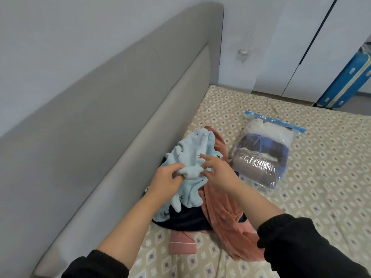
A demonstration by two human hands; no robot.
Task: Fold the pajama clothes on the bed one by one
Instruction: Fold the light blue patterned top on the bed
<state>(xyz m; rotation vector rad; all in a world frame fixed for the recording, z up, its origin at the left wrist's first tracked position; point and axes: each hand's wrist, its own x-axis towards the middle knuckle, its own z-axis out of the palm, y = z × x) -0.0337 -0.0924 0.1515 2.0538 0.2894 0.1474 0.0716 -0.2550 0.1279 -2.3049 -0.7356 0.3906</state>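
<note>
Watching the head cam feed here. Both hands are up over the pile by the grey padded headboard (pixel 100 121). The left hand (pixel 166 182) has its fingers curled tight into a bunch of the light blue fleece pajama piece (pixel 192 151). The right hand (pixel 219 174) is just beside it on the same bunch, index finger laid out over the fabric and thumb underneath, so it looks to me like a pinch rather than a full grab. The blue piece is crumpled and lifted a bit at the hands. Its far end drapes back toward the headboard and its near end hangs down onto a dark navy garment (pixel 184 219). A salmon pink garment (pixel 220 215) lies under and to the right of that, running toward the right sleeve (pixel 305 245), and a lighter pink cuffed bit (pixel 181 244) sticks out near me. It all sits on the diamond-pattern bed sheet (pixel 313 197). Off to the right, apart from the pile, there's a clear zip storage bag (pixel 265 155) stuffed with clothes, and a blue suitcase (pixel 345 85) stands past the bed.
</note>
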